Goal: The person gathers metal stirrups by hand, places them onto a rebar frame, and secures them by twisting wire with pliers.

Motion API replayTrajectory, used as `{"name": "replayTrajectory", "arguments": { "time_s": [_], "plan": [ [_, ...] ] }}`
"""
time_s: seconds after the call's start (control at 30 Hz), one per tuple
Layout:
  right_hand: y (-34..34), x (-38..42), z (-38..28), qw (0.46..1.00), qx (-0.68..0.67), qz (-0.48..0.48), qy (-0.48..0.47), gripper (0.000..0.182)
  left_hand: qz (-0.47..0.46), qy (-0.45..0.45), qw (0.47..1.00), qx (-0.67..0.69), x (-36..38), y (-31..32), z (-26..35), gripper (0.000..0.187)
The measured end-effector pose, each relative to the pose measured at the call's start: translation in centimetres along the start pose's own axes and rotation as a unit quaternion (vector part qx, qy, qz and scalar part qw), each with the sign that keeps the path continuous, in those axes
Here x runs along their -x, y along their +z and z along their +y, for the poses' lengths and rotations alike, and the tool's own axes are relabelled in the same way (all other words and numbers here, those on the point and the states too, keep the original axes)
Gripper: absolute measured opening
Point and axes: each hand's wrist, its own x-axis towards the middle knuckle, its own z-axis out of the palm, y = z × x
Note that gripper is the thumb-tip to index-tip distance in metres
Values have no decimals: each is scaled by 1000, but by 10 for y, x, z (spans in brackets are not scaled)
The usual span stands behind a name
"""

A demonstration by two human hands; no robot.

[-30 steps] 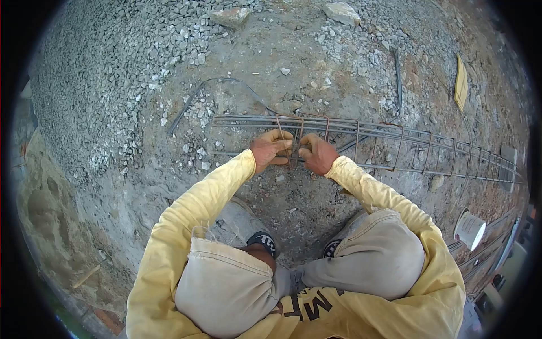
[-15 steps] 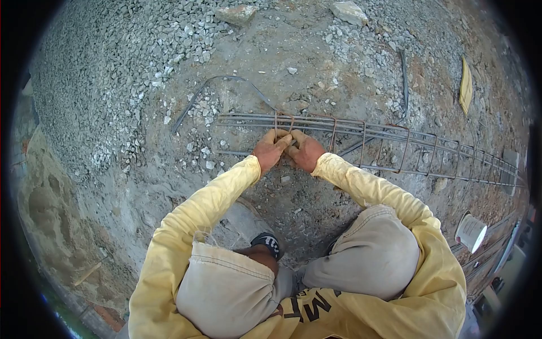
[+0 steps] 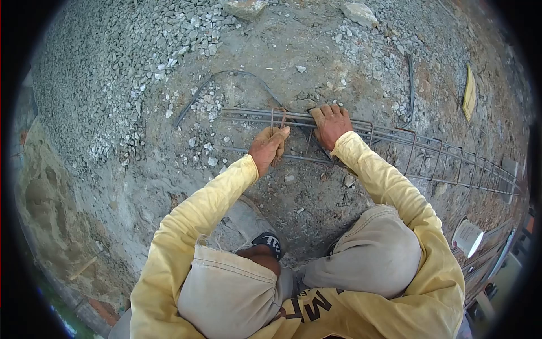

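Observation:
A long cage of steel bars (image 3: 446, 146) with rusty square stirrups lies on the ground, running off to the right. My left hand (image 3: 267, 148) is pinched around the lower part of a thin rusty stirrup (image 3: 272, 118) near the cage's left end. Farther right, my right hand (image 3: 332, 125) lies over the upper bars with its fingers curled round them, at a stirrup mostly hidden beneath it. A dark bent strip (image 3: 247, 73) arches on the ground behind the bars.
Gravel (image 3: 130, 62) is heaped at the upper left. Two larger stones (image 3: 359, 14) lie at the top. A yellow piece (image 3: 469, 94) and a dark strip (image 3: 411, 85) lie at the right. A white bucket (image 3: 467, 238) sits at the lower right.
My right hand has left my left hand's side and moved right and up onto the upper bars. My left hand remains near the left-end stirrups.

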Motion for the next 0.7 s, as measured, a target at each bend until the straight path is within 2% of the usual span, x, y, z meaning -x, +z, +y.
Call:
{"name": "replayTrajectory", "arguments": {
  "time_s": [0.07,0.17,0.27,0.33,0.43,0.5,0.6,0.7],
  "plan": [
    [-9,-2,-1,1000,2,-7,-1,45,8,23,999,-27,4,1,4,24],
    [-21,-7,3,999,-36,-25,5,46,57,59,997,9,2,-4,5,22],
    [-31,-12,8,998,-52,-39,4,47,157,65,983,72,-5,-22,11,26],
    [-35,-15,8,998,-57,-30,-2,44,199,77,974,74,-7,-42,19,26],
    [-29,-16,13,997,-59,32,-29,40,237,82,966,55,-13,-87,27,20],
    [-34,-19,10,997,-70,21,-16,40,277,83,957,33,-15,-113,35,19],
    [-36,-16,11,998,-69,-6,-4,42,388,111,915,-24,-33,-192,22,19],
    [-32,-18,9,997,-58,-41,8,45,506,163,839,-116,-24,-244,20,20]
  ]
}}
